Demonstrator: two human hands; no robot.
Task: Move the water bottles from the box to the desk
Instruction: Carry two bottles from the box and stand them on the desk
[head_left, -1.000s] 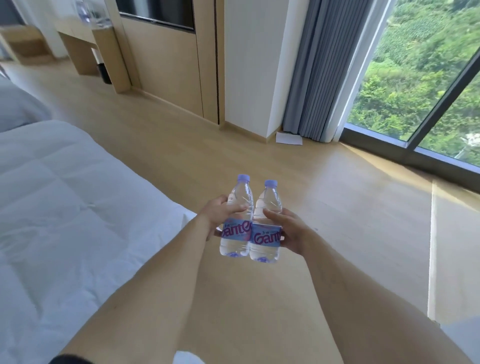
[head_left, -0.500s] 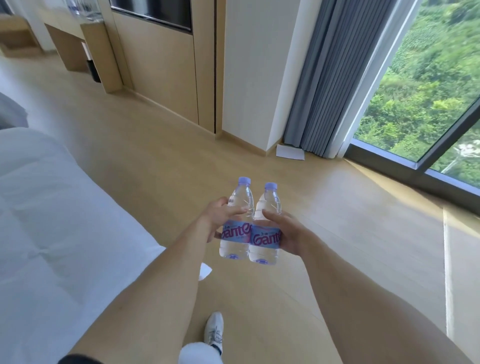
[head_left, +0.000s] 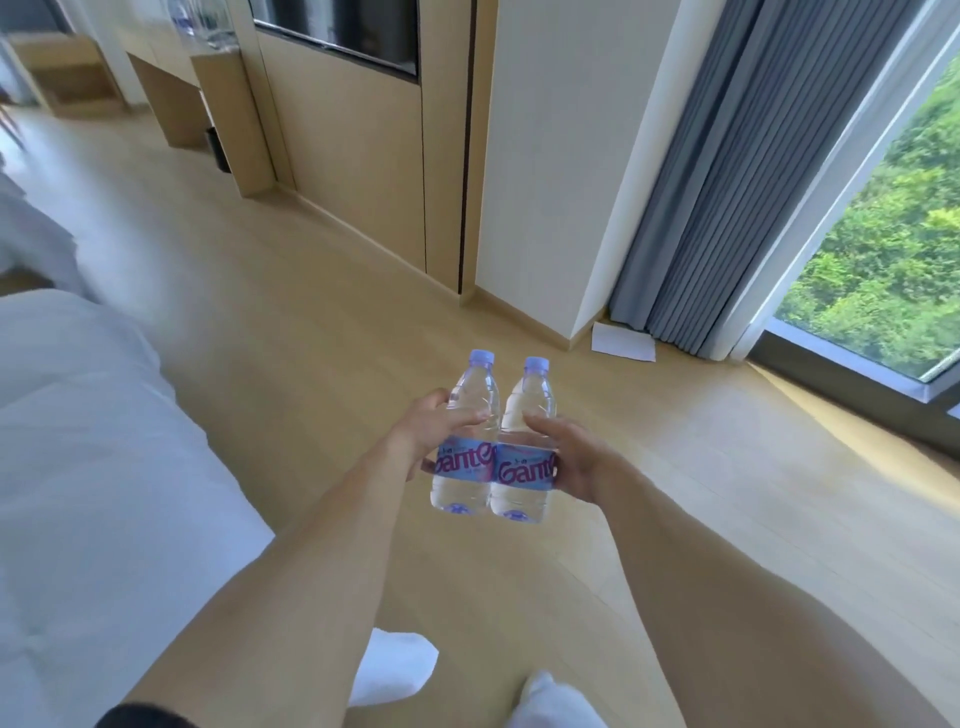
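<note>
Two clear water bottles with lilac caps and blue-pink labels are held upright, side by side and touching, over the wooden floor. My left hand (head_left: 431, 428) grips the left bottle (head_left: 466, 483) around its middle. My right hand (head_left: 574, 457) grips the right bottle (head_left: 522, 488) the same way. The wooden desk (head_left: 208, 57) stands far off at the top left, with more blurred bottles (head_left: 200, 23) on its top. The box is out of view.
A white bed (head_left: 88, 467) fills the left side. A wood-panelled wall with a dark screen (head_left: 343, 31) runs along the back. Grey curtains (head_left: 727, 171) and a large window (head_left: 883, 249) are on the right. A white sheet of paper (head_left: 623, 340) lies on the floor.
The view has advanced and swung left: the desk and wall panel look nearer, the window has slid right. Both hands keep the same grip on the bottles. White-socked feet have come into view below.
</note>
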